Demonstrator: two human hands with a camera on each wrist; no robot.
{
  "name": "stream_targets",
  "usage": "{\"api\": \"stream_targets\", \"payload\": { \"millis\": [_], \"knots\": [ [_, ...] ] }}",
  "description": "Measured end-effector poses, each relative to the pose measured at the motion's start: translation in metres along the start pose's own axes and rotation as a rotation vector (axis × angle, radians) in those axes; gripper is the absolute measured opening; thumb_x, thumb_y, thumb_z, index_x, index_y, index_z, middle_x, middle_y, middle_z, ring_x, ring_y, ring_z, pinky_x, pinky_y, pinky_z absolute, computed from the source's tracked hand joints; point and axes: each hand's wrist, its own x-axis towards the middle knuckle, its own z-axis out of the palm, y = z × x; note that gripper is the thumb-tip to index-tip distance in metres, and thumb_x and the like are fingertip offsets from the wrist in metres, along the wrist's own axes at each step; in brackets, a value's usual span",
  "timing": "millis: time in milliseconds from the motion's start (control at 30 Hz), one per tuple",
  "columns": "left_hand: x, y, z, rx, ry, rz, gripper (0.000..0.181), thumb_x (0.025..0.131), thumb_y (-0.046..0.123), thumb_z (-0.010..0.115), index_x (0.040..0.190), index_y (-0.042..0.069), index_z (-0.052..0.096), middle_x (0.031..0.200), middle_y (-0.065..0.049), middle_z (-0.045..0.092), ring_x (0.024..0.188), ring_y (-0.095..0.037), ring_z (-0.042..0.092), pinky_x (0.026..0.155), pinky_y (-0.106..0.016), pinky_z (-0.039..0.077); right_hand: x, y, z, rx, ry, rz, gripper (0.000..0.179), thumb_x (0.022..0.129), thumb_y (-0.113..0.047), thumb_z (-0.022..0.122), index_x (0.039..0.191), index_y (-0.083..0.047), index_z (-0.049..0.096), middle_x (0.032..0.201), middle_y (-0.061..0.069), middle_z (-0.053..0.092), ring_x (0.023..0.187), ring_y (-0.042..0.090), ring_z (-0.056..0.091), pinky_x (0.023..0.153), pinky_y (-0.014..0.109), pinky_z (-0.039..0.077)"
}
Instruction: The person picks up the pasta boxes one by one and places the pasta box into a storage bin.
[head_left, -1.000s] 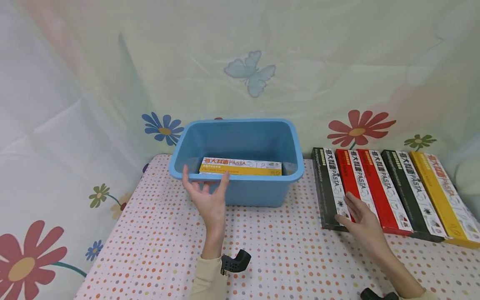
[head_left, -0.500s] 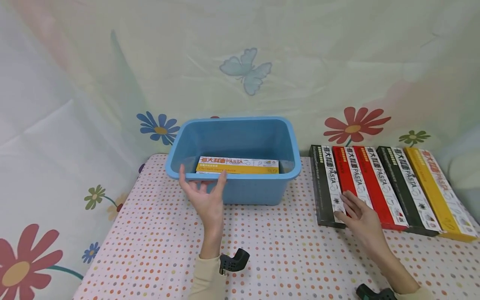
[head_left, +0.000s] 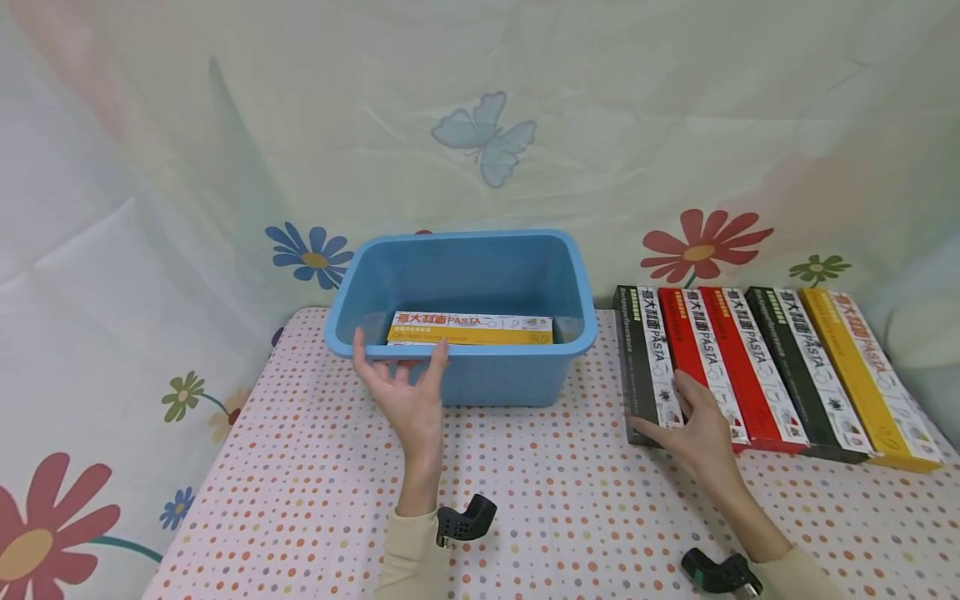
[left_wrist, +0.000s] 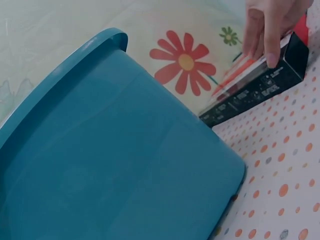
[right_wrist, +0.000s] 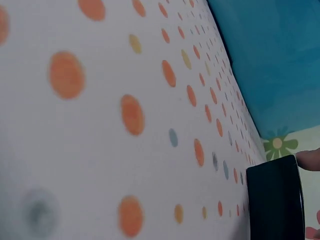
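Note:
My left hand (head_left: 405, 400) holds the front rim of a blue plastic bin (head_left: 502, 375), some fingers tucked beneath the lip and the thumb up against it. Inside lies a yellow and white pasta box (head_left: 470, 329), label upward. To the right, my right hand (head_left: 697, 421) grips the near end of the leftmost black and white pasta box (head_left: 642, 367). Its thumb is at the box's left edge, the fingers along the right edge beside the neighbouring red box (head_left: 693, 342). In the left wrist view the same black box (left_wrist: 250, 97) shows its side panel below the thumb.
Right of the red box lie another red pasta box (head_left: 750, 367), a second black one (head_left: 798, 367) and a yellow one (head_left: 855, 375), side by side. The dotted tablecloth (head_left: 525, 492) covers the table. A floral curtain (head_left: 615, 167) hangs right behind the bin.
My right hand has shifted left, its thumb moving out to the left edge of the leftmost black pasta box. The left hand stays at the bin's rim. The head view has turned slightly.

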Motion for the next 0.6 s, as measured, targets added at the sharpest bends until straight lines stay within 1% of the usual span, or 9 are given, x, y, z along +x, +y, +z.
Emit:
{"api": "stream_targets", "payload": {
  "millis": [33, 100, 200, 300, 400, 533, 600],
  "knots": [
    [0.000, 0.000, 0.000, -0.003, 0.002, -0.002, 0.103, 0.086, 0.003, 0.084, 0.165, 0.023, 0.020, 0.161, -0.011, 0.025, 0.101, -0.028, 0.052, 0.083, -0.034, 0.063, 0.001, -0.001, 0.002, -0.013, 0.004, -0.008, 0.104, 0.082, -0.013, 0.089, 0.159, 0.014, 0.023, 0.160, 0.038, 0.026, 0.142, 0.054, 0.031, 0.114, 0.066, 0.036],
    [-0.001, 0.000, 0.000, -0.012, 0.002, -0.005, 0.103, 0.086, 0.002, 0.084, 0.165, 0.022, 0.020, 0.161, -0.012, 0.025, 0.100, -0.029, 0.051, 0.083, -0.035, 0.063, 0.003, -0.002, 0.004, -0.015, 0.004, -0.016, 0.104, 0.081, -0.011, 0.088, 0.157, 0.017, 0.023, 0.159, 0.039, 0.023, 0.141, 0.056, 0.029, 0.114, 0.071, 0.033],
    [-0.001, 0.000, 0.000, -0.008, 0.004, -0.008, 0.104, 0.086, 0.003, 0.084, 0.165, 0.021, 0.020, 0.161, -0.012, 0.024, 0.099, -0.028, 0.051, 0.082, -0.034, 0.063, 0.004, -0.003, 0.006, -0.025, -0.006, -0.004, 0.103, 0.081, -0.008, 0.086, 0.157, 0.018, 0.021, 0.160, 0.040, 0.020, 0.142, 0.058, 0.026, 0.115, 0.074, 0.029],
    [-0.002, 0.000, 0.000, -0.003, 0.003, -0.009, 0.103, 0.086, 0.003, 0.084, 0.165, 0.021, 0.020, 0.159, -0.012, 0.026, 0.099, -0.028, 0.051, 0.082, -0.034, 0.063, 0.002, -0.004, 0.006, -0.021, -0.022, 0.018, 0.103, 0.081, -0.007, 0.085, 0.157, 0.018, 0.020, 0.161, 0.040, 0.019, 0.143, 0.058, 0.024, 0.116, 0.073, 0.028],
    [-0.002, -0.001, 0.000, -0.010, -0.003, -0.002, 0.102, 0.087, 0.003, 0.084, 0.165, 0.021, 0.021, 0.156, -0.012, 0.031, 0.097, -0.027, 0.051, 0.083, -0.035, 0.063, -0.001, -0.004, 0.006, -0.014, -0.030, 0.028, 0.102, 0.082, -0.007, 0.086, 0.157, 0.018, 0.021, 0.160, 0.040, 0.020, 0.142, 0.057, 0.026, 0.115, 0.072, 0.030],
    [-0.001, -0.001, 0.000, -0.017, -0.007, 0.006, 0.102, 0.087, 0.002, 0.083, 0.165, 0.021, 0.020, 0.155, -0.012, 0.033, 0.096, -0.027, 0.051, 0.085, -0.036, 0.062, -0.008, -0.004, 0.009, -0.013, -0.021, 0.037, 0.100, 0.084, -0.012, 0.086, 0.158, 0.016, 0.023, 0.159, 0.038, 0.023, 0.134, 0.052, 0.035, 0.107, 0.066, 0.039],
    [0.000, 0.000, 0.000, -0.018, -0.006, 0.002, 0.102, 0.087, 0.002, 0.083, 0.165, 0.021, 0.020, 0.156, -0.013, 0.031, 0.097, -0.027, 0.051, 0.086, -0.035, 0.062, -0.012, -0.004, 0.012, -0.011, -0.018, 0.054, 0.100, 0.086, -0.014, 0.085, 0.159, 0.014, 0.023, 0.160, 0.037, 0.023, 0.131, 0.049, 0.037, 0.103, 0.062, 0.041]
  ]
}}
